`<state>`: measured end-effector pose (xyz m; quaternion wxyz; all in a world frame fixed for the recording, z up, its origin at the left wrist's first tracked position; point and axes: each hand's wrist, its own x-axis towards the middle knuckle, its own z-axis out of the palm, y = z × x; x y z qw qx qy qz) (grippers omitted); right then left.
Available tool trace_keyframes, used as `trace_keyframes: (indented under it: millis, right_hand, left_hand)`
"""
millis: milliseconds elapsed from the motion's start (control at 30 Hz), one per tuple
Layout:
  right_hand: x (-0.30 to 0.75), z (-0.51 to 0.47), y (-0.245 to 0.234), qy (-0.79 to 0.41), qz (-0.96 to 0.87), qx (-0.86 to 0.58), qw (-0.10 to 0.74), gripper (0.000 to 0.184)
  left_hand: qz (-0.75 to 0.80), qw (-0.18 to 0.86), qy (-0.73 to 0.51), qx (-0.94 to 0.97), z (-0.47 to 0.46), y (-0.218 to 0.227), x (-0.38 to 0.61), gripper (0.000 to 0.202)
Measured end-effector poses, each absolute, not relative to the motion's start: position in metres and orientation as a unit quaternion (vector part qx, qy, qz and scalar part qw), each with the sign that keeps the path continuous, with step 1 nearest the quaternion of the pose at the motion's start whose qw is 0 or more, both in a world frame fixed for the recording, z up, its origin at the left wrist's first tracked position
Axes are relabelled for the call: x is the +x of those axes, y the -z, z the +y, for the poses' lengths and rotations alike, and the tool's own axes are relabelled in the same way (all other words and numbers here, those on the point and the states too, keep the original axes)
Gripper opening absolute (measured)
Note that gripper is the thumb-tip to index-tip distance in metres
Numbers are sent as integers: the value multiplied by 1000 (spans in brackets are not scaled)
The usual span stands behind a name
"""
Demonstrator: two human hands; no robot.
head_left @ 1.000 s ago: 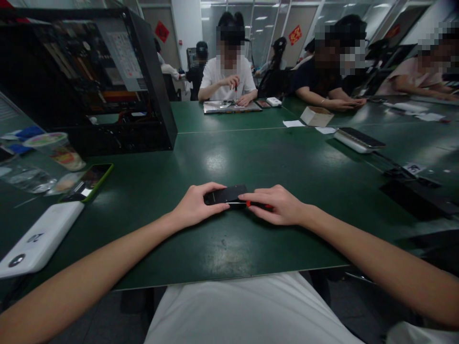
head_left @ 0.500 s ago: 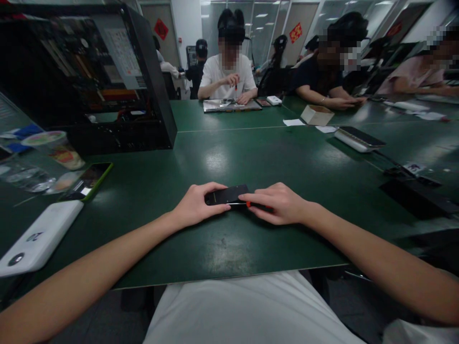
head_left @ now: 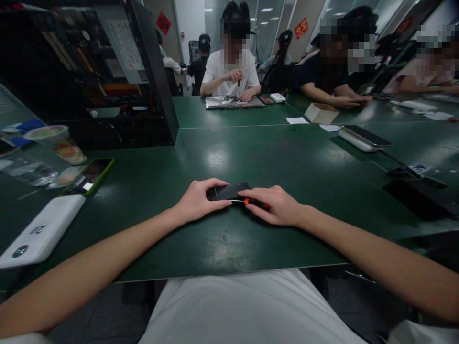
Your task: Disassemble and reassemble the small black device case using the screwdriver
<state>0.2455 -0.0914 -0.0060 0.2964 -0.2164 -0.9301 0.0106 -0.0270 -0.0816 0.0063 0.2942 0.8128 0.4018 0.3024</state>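
A flat black rectangular device (head_left: 228, 191), like a phone in shape, is held just over the green table (head_left: 222, 248) in front of me. My left hand (head_left: 198, 201) grips its left end, with the thumb along the near edge and the fingers on the far side. My right hand (head_left: 278, 204) is closed around a screwdriver (head_left: 247, 201) with an orange and black handle. The screwdriver's thin metal shaft lies along the device's near edge, pointing left toward my left thumb. My right index finger rests on the device's right end. Its exact tip is hidden.
An open computer case (head_left: 158, 95) stands at the left. Near it are a plastic cup (head_left: 59, 143), a green-edged phone (head_left: 98, 174) and a white power bank (head_left: 43, 229). At the right lies a white device (head_left: 362, 137); beyond is a small box (head_left: 321, 113). A person (head_left: 229, 71) works opposite.
The view has shifted slightly. The screwdriver's handle and shaft show more clearly at the device's near edge, and my right hand is a little flatter. Both hands keep their hold.
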Motion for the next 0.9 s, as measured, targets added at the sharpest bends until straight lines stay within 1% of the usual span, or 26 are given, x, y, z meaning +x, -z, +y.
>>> trace_keyframes:
  millis: [133, 333, 600, 767, 900]
  right_hand:
    - [249, -89, 4, -20, -931, -219, 290, 35]
    - [257, -89, -5, -12, -931, -216, 293, 32]
    - [260, -88, -2, -32, -932, -234, 274, 36]
    - [260, -88, -5, -28, -931, -235, 276, 38]
    - [262, -88, -7, -21, -927, -221, 302, 36]
  left_hand:
    - [403, 291, -303, 813, -81, -6, -25, 45]
    - [390, 289, -301, 821, -83, -7, -26, 45]
    - [384, 308, -318, 810, -83, -7, -27, 43]
    - [384, 312, -335, 802, -83, -8, -28, 41]
    - [387, 363, -362, 767, -79, -7, -28, 33]
